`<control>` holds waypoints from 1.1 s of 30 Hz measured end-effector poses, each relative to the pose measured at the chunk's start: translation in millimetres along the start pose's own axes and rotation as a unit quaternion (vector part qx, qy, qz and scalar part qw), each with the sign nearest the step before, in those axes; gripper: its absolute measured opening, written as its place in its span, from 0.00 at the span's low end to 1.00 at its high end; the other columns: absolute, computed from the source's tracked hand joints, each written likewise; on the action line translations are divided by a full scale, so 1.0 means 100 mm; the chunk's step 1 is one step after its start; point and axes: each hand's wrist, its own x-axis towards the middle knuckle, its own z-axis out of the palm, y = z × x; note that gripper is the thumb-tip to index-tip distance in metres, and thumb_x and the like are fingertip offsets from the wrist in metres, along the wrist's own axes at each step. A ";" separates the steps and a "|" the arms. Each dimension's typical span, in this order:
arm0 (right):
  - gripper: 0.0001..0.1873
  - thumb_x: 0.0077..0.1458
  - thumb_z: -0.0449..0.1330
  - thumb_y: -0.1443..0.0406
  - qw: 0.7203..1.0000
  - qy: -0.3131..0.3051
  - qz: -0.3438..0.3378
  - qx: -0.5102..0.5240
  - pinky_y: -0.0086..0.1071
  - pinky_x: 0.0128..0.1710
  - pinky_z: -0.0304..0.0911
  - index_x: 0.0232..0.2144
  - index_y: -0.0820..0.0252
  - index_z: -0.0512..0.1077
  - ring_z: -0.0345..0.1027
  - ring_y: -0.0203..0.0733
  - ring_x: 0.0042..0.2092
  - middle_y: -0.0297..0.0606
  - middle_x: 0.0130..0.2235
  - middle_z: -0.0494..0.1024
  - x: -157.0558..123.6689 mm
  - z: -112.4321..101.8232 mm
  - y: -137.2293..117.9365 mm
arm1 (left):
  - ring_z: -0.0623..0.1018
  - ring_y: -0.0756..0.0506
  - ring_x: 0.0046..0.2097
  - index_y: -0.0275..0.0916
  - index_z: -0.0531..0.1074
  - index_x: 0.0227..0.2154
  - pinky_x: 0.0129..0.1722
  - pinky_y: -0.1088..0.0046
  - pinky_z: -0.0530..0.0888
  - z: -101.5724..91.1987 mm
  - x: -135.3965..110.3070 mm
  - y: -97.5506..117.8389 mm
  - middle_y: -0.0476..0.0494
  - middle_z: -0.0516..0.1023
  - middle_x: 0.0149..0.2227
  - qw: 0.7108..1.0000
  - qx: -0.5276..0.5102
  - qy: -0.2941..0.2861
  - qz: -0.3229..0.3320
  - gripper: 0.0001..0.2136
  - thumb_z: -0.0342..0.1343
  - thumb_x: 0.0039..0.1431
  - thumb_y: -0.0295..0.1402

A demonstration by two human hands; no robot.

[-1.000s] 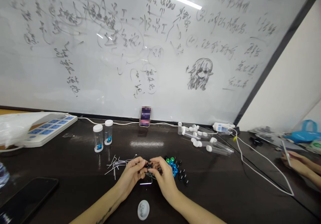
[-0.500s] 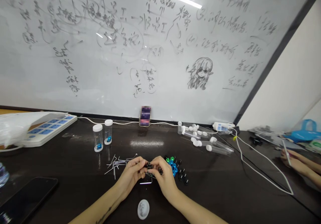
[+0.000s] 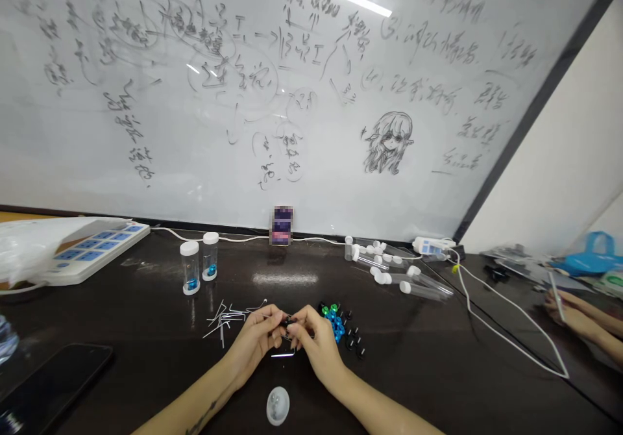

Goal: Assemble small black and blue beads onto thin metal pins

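Observation:
My left hand (image 3: 256, 344) and my right hand (image 3: 316, 344) meet over the dark table (image 3: 146, 337), fingertips pinched together on a small black piece (image 3: 289, 323) with thin metal pins. A heap of silver metal pins (image 3: 226, 318) lies just left of my left hand. A cluster of blue, green and black beads (image 3: 341, 328) lies just right of my right hand. One loose pin (image 3: 283, 355) lies under my hands.
Two capped vials with blue beads (image 3: 197, 266) stand behind the pins. Several empty capped tubes (image 3: 399, 276) lie at the back right by a white cable (image 3: 496, 328). A phone (image 3: 53, 383), a power strip (image 3: 92, 247), a round lid (image 3: 278, 406) and another person's hands (image 3: 579, 321) are nearby.
Both hands stay in place; the fingertips shifted slightly as they work the small black piece between them.

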 end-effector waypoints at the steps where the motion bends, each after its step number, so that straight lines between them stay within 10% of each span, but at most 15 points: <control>1: 0.02 0.58 0.56 0.67 1.000 0.000 0.002 -0.001 0.26 0.25 0.59 0.32 0.59 0.66 0.65 0.35 0.24 0.30 0.23 0.69 0.00 0.00 0.00 | 0.64 0.55 0.22 0.33 0.72 0.26 0.23 0.80 0.60 0.00 0.00 0.00 0.50 0.67 0.20 1.000 0.001 0.000 0.000 0.07 0.59 0.54 0.33; 6: 0.02 0.54 0.59 0.70 0.994 0.040 -0.071 -0.079 0.28 0.32 0.59 0.31 0.59 0.70 0.66 0.39 0.34 0.36 0.33 0.71 0.00 -0.01 -0.04 | 0.63 0.55 0.22 0.34 0.72 0.26 0.23 0.80 0.60 0.00 0.00 0.01 0.50 0.67 0.21 1.000 -0.001 0.006 0.001 0.07 0.60 0.53 0.32; 12: 0.03 0.57 0.57 0.65 1.000 -0.008 0.016 0.011 0.26 0.24 0.59 0.32 0.59 0.66 0.65 0.35 0.23 0.29 0.23 0.70 0.00 0.00 0.01 | 0.63 0.55 0.22 0.33 0.72 0.26 0.22 0.80 0.59 0.00 0.01 0.00 0.50 0.66 0.21 1.000 0.001 -0.001 0.004 0.07 0.59 0.54 0.33; 33: 0.13 0.62 0.51 0.60 0.997 0.022 -0.006 -0.074 0.26 0.29 0.55 0.28 0.60 0.66 0.61 0.35 0.28 0.30 0.25 0.67 0.01 0.00 -0.04 | 0.65 0.54 0.25 0.34 0.72 0.25 0.23 0.79 0.62 0.05 -0.01 0.03 0.49 0.68 0.23 1.000 -0.001 0.020 0.005 0.07 0.61 0.53 0.32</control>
